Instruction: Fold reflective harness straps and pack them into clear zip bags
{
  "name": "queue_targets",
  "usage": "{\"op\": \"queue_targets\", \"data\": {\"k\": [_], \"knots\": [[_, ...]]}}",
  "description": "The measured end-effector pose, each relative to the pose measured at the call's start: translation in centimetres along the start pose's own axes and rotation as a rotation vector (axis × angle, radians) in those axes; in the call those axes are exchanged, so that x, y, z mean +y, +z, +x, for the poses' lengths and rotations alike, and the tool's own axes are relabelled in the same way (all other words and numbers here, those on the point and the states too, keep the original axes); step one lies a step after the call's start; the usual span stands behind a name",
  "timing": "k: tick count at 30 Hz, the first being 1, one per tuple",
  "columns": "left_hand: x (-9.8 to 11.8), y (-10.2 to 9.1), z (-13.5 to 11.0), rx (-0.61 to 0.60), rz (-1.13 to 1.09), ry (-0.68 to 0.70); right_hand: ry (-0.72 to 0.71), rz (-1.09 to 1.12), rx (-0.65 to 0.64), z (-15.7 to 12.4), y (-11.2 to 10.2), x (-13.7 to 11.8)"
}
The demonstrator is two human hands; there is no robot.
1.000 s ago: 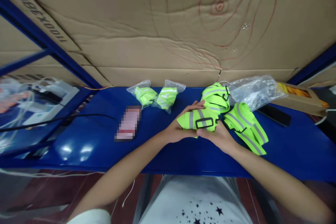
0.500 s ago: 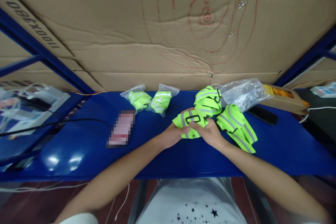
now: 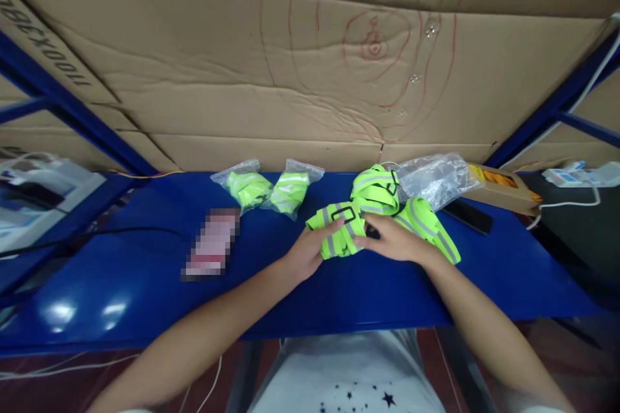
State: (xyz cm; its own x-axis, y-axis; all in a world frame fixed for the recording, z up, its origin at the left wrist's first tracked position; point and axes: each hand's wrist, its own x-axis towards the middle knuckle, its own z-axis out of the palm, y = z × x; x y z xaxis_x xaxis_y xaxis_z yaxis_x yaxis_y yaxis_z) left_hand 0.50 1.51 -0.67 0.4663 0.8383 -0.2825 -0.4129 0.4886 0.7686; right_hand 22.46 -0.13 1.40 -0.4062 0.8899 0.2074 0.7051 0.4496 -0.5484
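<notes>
Both my hands grip one folded neon-green reflective strap (image 3: 339,232) with grey stripes and a black buckle, just above the blue table (image 3: 145,284). My left hand (image 3: 306,251) closes on its left end from below. My right hand (image 3: 394,240) pinches its right side, fingers pressed together. Two more loose green straps lie right behind: one (image 3: 375,188) further back, another (image 3: 429,222) partly under my right wrist.
Two clear bags each holding a green strap (image 3: 245,186) (image 3: 290,190) sit at the table's back left. An empty crumpled plastic bag (image 3: 433,177), a black phone (image 3: 467,216) and a cardboard box (image 3: 504,184) lie at the right. A blurred pink flat object (image 3: 212,250) lies left. Cardboard wall behind.
My hands have turned and bunched the strap tighter; the buckle now faces up near my left fingers. The view has drifted, so everything sits slightly further left and lower.
</notes>
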Motion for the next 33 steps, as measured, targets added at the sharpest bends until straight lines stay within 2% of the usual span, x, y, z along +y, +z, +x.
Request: {"op": "queue_targets", "data": {"k": [2,4,6,8,10,14,19,22,25,27,29,33], "knots": [[0.5,-0.1,0.2,0.032,0.008,0.038,0.134,-0.135,0.121,-0.1,-1.7,1.3],[0.9,-0.1,0.2,0.056,0.029,0.062,0.335,-0.292,0.286,-0.1,-3.2,3.0],[0.8,-0.2,0.3,0.048,0.058,0.077,0.554,-0.426,0.397,-0.1,-4.2,5.1],[0.5,-0.3,0.2,0.031,0.098,0.089,0.736,-0.503,0.421,-0.1,-4.7,7.1],[0.1,-0.4,0.2,0.020,0.136,0.094,0.859,-0.538,0.407,0.1,-4.7,8.6],[-0.2,-0.4,0.2,0.000,0.169,0.093,0.945,-0.589,0.384,0.7,-4.1,9.7],[-0.3,-0.6,0.3,-0.028,0.197,0.125,0.819,-0.630,0.394,1.1,-3.3,9.4],[-0.5,-0.7,0.3,-0.051,0.205,0.161,0.725,-0.627,0.478,1.0,-3.7,9.0],[-0.3,-0.8,0.2,-0.118,0.182,0.161,0.588,-0.608,0.602,0.8,-4.6,7.5],[0.1,-0.8,0.1,-0.170,0.163,0.141,0.447,-0.573,0.637,0.6,-4.8,5.6],[0.7,-0.9,-0.1,-0.224,0.153,0.116,0.277,-0.510,0.598,0.3,-4.1,3.2],[1.8,-0.9,-0.4,-0.278,0.156,0.130,-0.048,-0.328,0.383,-0.5,-1.1,-1.3]]}}
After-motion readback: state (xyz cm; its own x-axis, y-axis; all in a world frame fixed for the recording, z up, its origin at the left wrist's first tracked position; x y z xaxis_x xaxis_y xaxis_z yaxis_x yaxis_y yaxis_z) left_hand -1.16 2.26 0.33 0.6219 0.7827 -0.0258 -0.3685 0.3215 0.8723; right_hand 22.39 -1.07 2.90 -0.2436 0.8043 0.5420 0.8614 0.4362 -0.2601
